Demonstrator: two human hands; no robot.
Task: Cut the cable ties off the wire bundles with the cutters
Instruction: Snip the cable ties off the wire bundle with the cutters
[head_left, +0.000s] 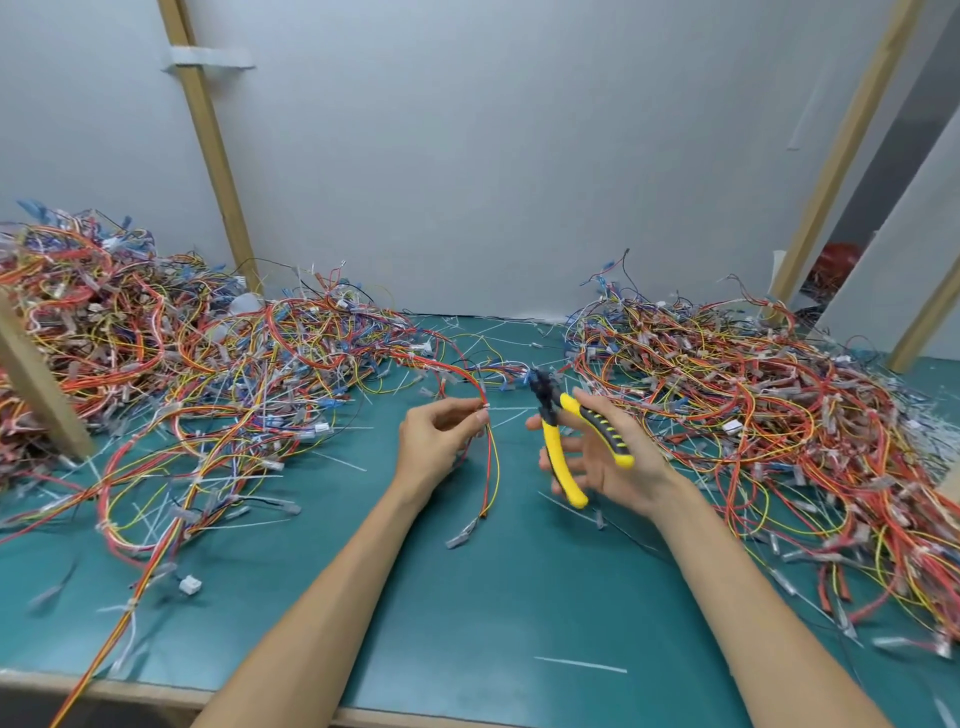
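Two hands hung over the mat (467, 597). The left hand (436, 441) pinched a wire bundle (489, 478); the right hand (608, 457) gripped the spread-handled cutters (551, 441).

- Both forearms bare, coming in from the bottom edge and converging.
- Left hand (441, 441): fingers curled, thumb and forefinger pinch wires (491, 457) at the tips.
- Right hand (608, 457): palm turned left, thumb over one cutters (553, 441) handle, fingers behind the other, handles spread.
- Hands near each other, not touching.
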